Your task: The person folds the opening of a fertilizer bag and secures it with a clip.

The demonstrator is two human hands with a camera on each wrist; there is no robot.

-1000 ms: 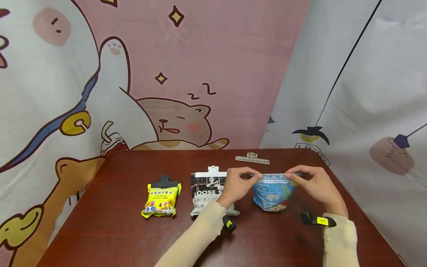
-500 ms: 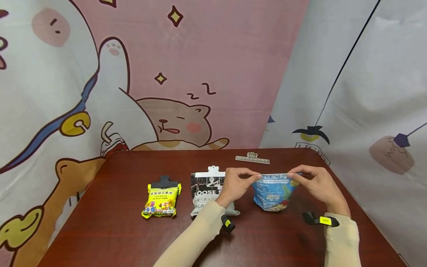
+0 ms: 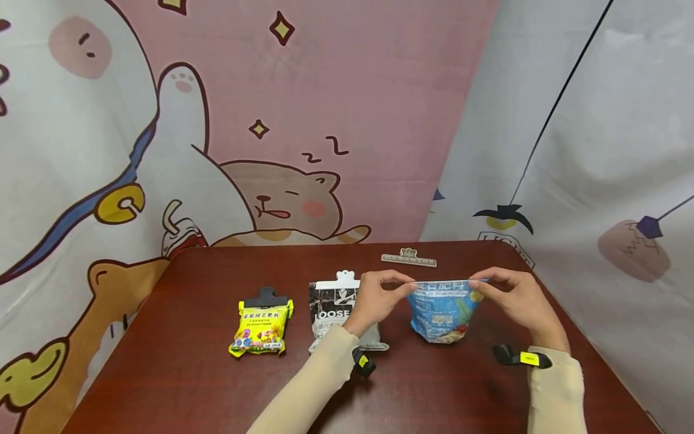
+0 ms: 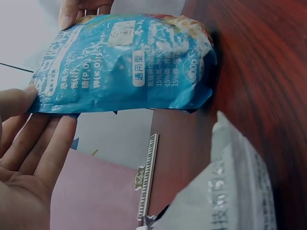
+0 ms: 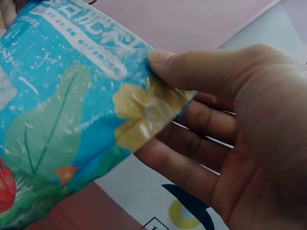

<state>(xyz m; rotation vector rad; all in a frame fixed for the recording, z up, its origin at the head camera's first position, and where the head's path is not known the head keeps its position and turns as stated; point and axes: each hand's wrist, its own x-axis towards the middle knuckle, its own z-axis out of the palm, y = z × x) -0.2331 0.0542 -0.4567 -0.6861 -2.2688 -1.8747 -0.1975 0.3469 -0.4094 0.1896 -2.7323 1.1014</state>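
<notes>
A blue fertilizer bag [image 3: 440,316] stands upright at the right of the table, its top edge pulled straight between both hands. My left hand [image 3: 382,298] pinches the top left corner between thumb and fingers. At the opposite corner, my right hand [image 3: 515,301] pinches the edge, thumb on the printed front and fingers behind, as the right wrist view shows on the bag [image 5: 48,86]. In the left wrist view the bottom of the bag [image 4: 120,67] is down at the tabletop. Behind the bag lies a long clip with a piano-key pattern [image 3: 409,259].
Left of the blue bag stands a black-and-white bag [image 3: 321,328] with a white clip [image 3: 345,278] on top, partly hidden by my left hand. Further left is a yellow bag [image 3: 262,328] with a black clip [image 3: 265,296]. A printed cloth [image 3: 379,120] hangs behind the table.
My hands have moved slightly apart along the top of the blue bag, the left hand further left. More of the bag's upper print shows between them.
</notes>
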